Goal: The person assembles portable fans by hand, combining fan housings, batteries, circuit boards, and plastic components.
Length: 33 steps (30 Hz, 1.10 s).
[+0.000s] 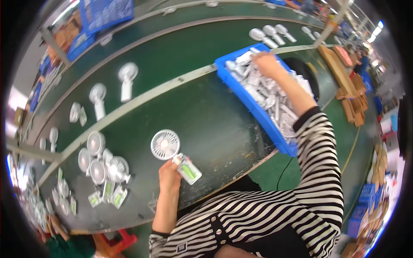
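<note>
My left hand is closed on a white handheld fan above the near part of the table. The fan's round grille tilts up, and its handle lies open with a green battery showing inside. Out to the right, my right hand reaches into a blue bin heaped with white plastic parts. Its fingers are curled at the bin's far end onto a white plastic part; the fingertips are partly hidden.
Several white fans with open handles cluster on the table at left. More fans stand beyond a pale rail, and others at the far right. A person's hand shows at lower left, near a red stool.
</note>
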Tool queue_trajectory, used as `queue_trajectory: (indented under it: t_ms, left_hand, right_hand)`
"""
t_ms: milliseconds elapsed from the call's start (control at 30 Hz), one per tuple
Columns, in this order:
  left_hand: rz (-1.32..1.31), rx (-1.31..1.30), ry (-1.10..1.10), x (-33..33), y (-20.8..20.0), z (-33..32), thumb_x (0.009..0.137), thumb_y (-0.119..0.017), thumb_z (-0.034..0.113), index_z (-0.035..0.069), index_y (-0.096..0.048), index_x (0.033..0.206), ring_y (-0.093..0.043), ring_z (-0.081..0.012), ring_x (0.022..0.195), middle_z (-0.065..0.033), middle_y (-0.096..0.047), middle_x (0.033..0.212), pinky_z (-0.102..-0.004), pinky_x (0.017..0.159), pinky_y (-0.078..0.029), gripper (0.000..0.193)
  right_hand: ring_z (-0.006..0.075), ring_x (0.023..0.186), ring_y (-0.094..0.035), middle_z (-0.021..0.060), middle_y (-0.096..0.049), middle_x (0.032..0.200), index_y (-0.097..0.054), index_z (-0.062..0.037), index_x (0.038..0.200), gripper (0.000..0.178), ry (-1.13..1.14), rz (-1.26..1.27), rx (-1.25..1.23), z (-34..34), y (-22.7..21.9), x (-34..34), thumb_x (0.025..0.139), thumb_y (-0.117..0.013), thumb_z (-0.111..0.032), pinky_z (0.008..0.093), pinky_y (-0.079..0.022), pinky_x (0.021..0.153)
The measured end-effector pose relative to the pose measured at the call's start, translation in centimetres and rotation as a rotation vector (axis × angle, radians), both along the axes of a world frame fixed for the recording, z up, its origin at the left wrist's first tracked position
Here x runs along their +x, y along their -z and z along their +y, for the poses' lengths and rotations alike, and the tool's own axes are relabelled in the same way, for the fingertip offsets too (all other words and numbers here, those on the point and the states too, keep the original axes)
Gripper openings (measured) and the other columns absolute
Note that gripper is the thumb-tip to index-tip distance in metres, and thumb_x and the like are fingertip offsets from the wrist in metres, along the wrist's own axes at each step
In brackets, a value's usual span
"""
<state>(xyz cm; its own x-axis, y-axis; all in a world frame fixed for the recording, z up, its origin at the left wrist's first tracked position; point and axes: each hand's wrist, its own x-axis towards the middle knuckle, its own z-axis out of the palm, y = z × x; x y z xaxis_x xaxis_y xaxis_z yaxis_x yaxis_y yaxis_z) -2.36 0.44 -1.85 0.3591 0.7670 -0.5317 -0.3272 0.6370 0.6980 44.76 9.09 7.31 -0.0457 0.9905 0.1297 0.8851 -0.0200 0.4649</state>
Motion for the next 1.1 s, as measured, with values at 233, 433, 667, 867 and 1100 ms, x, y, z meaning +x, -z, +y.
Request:
queue_trajectory:
  t_ms: [233,433,667,867,1100]
  left_hand:
    - [-0.099,-0.064,-0.046,0.2,-0.5,0.9,0.081,-0.051,0.007,-0.010,-0.053,0.098,-0.061,-0.0312,0.085,-0.0205,-0.061,0.092,-0.0407,0.078,-0.050,0.024]
    - [-0.095,-0.085,-0.046,0.2,-0.4,0.8,0.083,-0.050,0.008,-0.009,-0.051,0.105,-0.061,-0.0265,0.088,-0.0177,-0.060,0.097,-0.0365,0.077,-0.050,0.028]
    - [-0.042,-0.117,-0.125,0.2,-1.0,-0.6,0.080,-0.055,0.005,-0.006,-0.057,0.101,-0.061,-0.0190,0.082,-0.0101,-0.061,0.091,-0.0321,0.072,-0.051,0.024]
    - [-0.085,-0.128,-0.170,0.4,-1.2,-1.1,0.081,-0.056,0.007,-0.005,-0.057,0.101,-0.061,-0.0185,0.080,-0.0105,-0.062,0.090,-0.0318,0.072,-0.051,0.024]
    - [-0.095,-0.142,-0.152,0.5,-1.2,-0.8,0.081,-0.057,0.010,-0.005,-0.057,0.101,-0.061,-0.0172,0.080,-0.0098,-0.061,0.091,-0.0308,0.071,-0.050,0.024]
  right_hand:
    - [0.0273,0.095,-0.054,0.0128,-0.056,0.106,-0.041,-0.0033,0.125,0.064,-0.361,0.520,0.335,-3.6,-6.2,-13.3,0.065,-0.063,-0.004,0.0340,-0.044,0.080]
    - [0.0179,0.102,-0.053,0.0077,-0.052,0.108,-0.045,0.0013,0.115,0.052,-0.387,1.597,0.062,-7.7,-0.3,-27.4,0.069,-0.067,0.003,0.0302,-0.042,0.089]
    - [0.0200,0.091,-0.053,0.0107,-0.047,0.103,-0.049,0.0003,0.107,0.045,-0.197,1.747,0.101,-11.4,5.7,-31.8,0.066,-0.067,-0.003,0.0285,-0.046,0.073]
    - [0.0260,0.080,-0.055,0.0124,-0.057,0.087,-0.054,-0.0002,0.102,0.044,-0.247,1.109,-0.006,-12.3,3.1,-31.8,0.062,-0.067,-0.012,0.0345,-0.046,0.065]
    - [0.0282,0.070,-0.056,0.0130,-0.058,0.083,-0.053,0.0005,0.104,0.050,-0.256,0.967,0.019,-13.1,1.6,-31.6,0.058,-0.065,-0.015,0.0363,-0.047,0.060]
